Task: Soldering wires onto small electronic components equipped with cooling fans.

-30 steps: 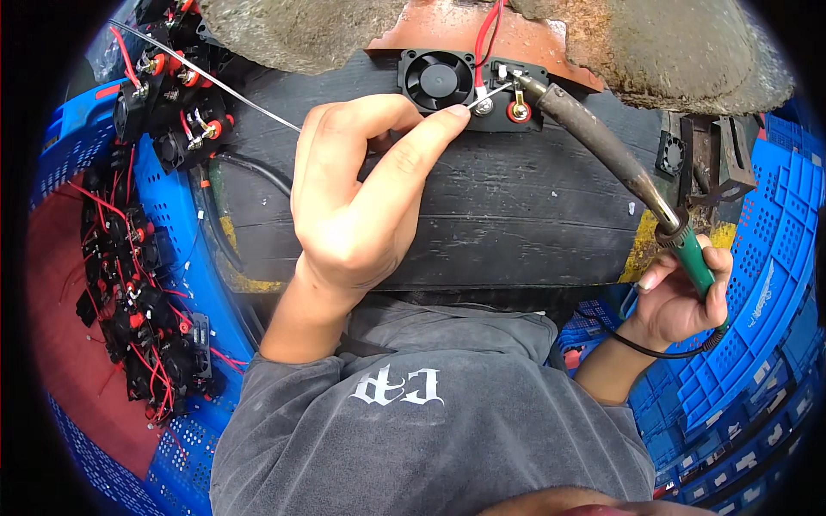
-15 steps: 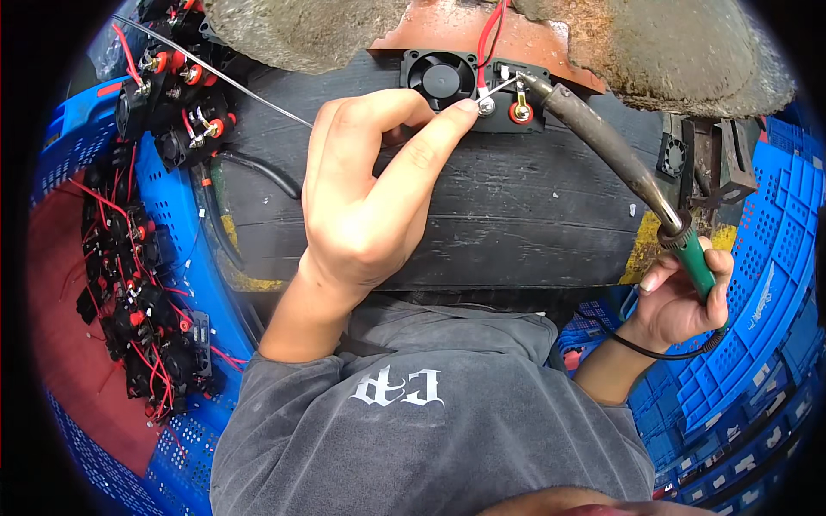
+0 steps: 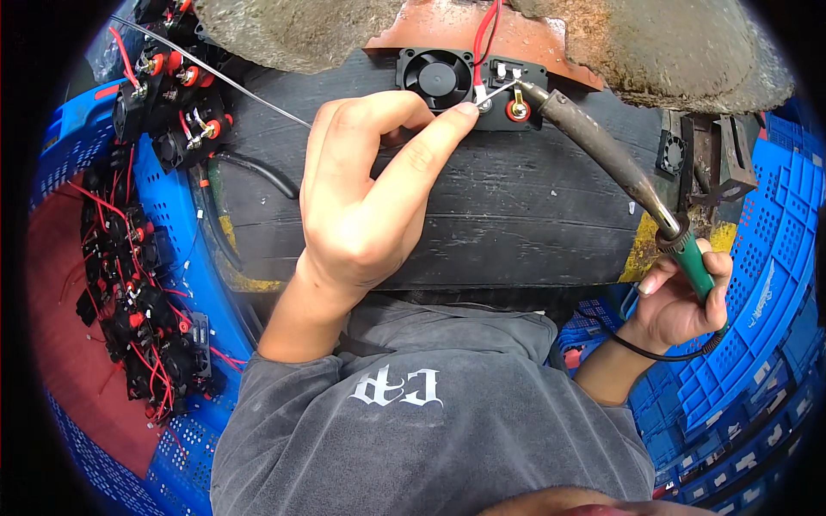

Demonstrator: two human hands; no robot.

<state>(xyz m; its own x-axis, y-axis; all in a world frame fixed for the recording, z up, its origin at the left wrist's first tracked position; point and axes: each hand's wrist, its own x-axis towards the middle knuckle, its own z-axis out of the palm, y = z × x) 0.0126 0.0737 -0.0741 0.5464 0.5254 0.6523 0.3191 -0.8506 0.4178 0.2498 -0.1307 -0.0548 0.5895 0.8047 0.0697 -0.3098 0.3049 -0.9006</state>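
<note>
I see the black fan panel [image 3: 469, 82] at the workbench's [image 3: 533, 215] far edge. My left hand [image 3: 366, 193] pinches solder wire [image 3: 232, 82] against it; my right hand [image 3: 684, 297] grips the soldering iron [image 3: 602, 150], tip touching the panel.

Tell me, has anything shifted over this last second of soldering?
Hardly. The left hand edged its fingertip and the solder wire slightly nearer the terminals on the black fan module. The right hand keeps holding the soldering iron, tip at the same terminal. Nothing was picked up or released.
</note>
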